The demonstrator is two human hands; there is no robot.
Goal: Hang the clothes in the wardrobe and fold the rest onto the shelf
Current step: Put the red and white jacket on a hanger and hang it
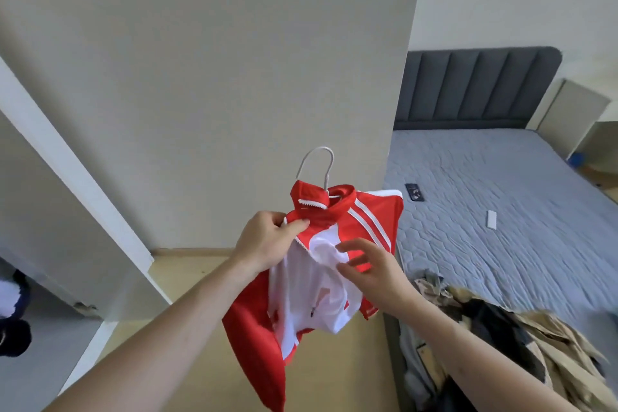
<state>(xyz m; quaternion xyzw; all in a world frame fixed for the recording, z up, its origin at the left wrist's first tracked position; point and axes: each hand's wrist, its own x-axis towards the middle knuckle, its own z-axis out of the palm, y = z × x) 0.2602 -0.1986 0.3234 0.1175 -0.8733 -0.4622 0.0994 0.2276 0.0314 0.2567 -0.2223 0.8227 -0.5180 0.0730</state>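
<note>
1. The left hand (267, 241) pinches the red jacket (321, 264) just below its collar, held up in front of the wall.
2. The hanger (317, 165) hook rises above that grip.
3. The right hand (371, 273), fingers spread, touches the white lining.

Home bedroom: bed (501, 211), wardrobe (77, 177).

The hanger (317, 167) shows only its hook; the jacket (301, 294) hides its shoulders.

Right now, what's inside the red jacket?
A white hanger: its hook rises from the red jacket collar. Shoulder bars are covered. White lining shows where the front hangs open.
</note>
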